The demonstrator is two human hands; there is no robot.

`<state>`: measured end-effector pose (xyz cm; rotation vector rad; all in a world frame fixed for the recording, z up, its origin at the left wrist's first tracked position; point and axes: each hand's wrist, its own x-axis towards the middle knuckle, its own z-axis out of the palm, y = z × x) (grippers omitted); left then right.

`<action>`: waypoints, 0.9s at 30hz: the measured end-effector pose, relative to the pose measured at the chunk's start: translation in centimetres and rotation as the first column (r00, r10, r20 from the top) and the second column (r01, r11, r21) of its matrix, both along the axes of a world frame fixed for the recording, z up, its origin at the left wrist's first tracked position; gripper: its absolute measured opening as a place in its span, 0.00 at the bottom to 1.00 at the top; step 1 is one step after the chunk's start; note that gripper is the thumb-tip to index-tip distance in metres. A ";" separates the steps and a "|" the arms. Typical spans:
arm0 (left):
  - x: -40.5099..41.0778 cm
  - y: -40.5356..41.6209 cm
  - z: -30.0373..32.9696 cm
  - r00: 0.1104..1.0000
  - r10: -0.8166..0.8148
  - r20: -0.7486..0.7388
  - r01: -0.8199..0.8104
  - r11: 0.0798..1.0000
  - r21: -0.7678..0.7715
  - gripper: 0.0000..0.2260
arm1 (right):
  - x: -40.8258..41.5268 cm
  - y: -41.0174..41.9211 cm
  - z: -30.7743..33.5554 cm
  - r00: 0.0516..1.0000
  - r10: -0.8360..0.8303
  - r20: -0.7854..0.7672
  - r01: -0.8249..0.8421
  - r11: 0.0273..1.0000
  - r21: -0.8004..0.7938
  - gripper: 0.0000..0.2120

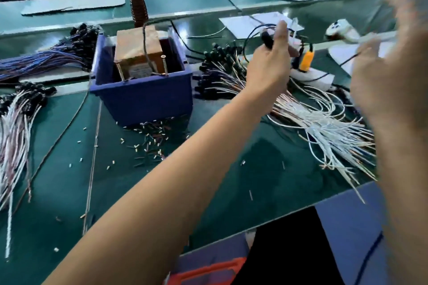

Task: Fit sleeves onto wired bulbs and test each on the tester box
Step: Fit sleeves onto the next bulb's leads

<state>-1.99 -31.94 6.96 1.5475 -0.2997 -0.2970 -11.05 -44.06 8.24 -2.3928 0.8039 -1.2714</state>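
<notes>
My left hand (269,65) reaches forward over the green mat and pinches a black sleeved bulb (267,40) between thumb and fingers. My right hand (391,69) is raised close to the camera at the right, blurred, and holds thin white wires (370,37) that trail up and left. The tester box (136,53), a brown block with upright screws, sits inside a blue bin (143,95) left of my left hand. A pile of wired bulbs with black sleeves (222,69) lies just beyond my left wrist.
Bundles of wired bulbs (20,111) lie at the left edge, and loose white wires (328,132) fan out at the right. Small cut sleeve pieces (150,141) litter the mat before the bin. A white power strip with a yellow plug (306,60) stands behind my left hand.
</notes>
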 end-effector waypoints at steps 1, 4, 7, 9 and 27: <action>0.0 -1.0 -0.5 0.999 -0.030 -0.022 0.030 0.999 0.023 0.28 | -0.3 0.6 -0.1 0.995 0.073 -0.071 -0.077 0.995 -0.059 0.22; 0.3 -3.2 -1.8 0.996 -0.068 -0.061 0.073 0.993 0.096 0.32 | -1.1 1.2 -0.3 0.923 0.296 -0.246 -0.301 0.954 0.018 0.19; 0.7 -3.9 -2.4 0.994 -0.055 -0.094 0.069 0.987 0.146 0.35 | -2.0 0.9 0.2 0.904 0.371 -0.212 -0.339 0.925 0.174 0.18; 1.0 -3.9 -2.9 0.999 -0.050 -0.014 0.052 0.972 0.227 0.36 | -2.6 0.4 1.2 0.845 0.534 -0.034 -0.493 0.802 0.336 0.20; 1.4 -0.6 -6.0 0.726 -0.200 0.658 -0.422 0.626 0.656 0.13 | 2.5 -4.4 -5.1 0.835 0.147 -0.530 -0.041 0.978 0.206 0.15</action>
